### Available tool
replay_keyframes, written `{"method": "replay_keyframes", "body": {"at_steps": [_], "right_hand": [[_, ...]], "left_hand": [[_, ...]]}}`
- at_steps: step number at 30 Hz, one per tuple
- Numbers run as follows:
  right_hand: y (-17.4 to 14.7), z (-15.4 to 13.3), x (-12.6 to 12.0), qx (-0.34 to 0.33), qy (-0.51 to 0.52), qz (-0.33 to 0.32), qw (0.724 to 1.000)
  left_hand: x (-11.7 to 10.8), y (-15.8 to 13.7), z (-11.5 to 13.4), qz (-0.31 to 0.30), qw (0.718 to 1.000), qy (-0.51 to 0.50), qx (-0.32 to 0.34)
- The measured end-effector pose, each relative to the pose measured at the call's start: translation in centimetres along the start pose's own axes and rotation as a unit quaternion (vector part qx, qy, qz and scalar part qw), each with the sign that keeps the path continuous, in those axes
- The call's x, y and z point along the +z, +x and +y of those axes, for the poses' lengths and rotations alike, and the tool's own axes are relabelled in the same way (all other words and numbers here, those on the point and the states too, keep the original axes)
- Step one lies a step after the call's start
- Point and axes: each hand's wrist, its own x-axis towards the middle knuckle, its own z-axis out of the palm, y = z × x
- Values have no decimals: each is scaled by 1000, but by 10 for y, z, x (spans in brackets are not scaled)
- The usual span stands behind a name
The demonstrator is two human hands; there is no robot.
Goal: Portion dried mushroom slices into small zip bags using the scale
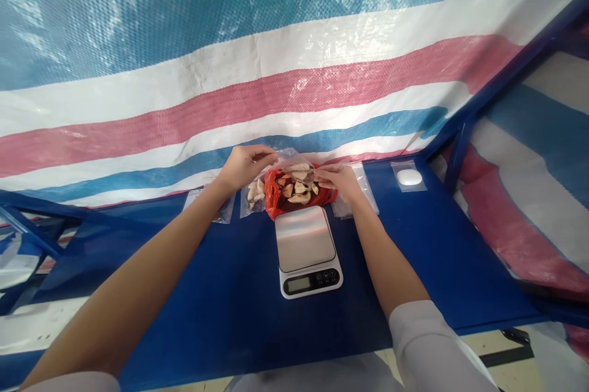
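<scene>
Between my two hands is a clear plastic bag (289, 157) with some pale pieces showing in it. My left hand (248, 166) pinches the bag's left edge, thumb and fingers together. At its right side, my right hand (338, 180) has closed fingers on the plastic. Just below, an open red plastic bag (272, 200) holds several pale, dried-looking slices (300, 198), whose exact kind I cannot tell. A white kitchen scale (306, 243) with a bare metal plate stands in front of the red bag. Its display shows no readable number.
Filled clear bags (252, 200) lie left of the red bag, partly behind my left forearm. Flat clear bags (363, 186) lie beside my right hand. Farther right is a small bag with a white oval object (409, 177). Striped sheeting (276, 91) rises behind the blue table (207, 306).
</scene>
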Motion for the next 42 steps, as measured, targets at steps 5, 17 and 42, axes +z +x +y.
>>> {"method": "replay_keyframes", "body": {"at_steps": [5,17,42], "right_hand": [[1,4,4,-22,-9,15,1000],[-2,-1,3,-12,-16,6,1000],[-6,-7,1,-25,-18,-10,999]], "left_hand": [[6,-4,0,4,1000,-9,5],[12,4,8,27,998,13,59],[8,0,4,47,999,-6,2]]}}
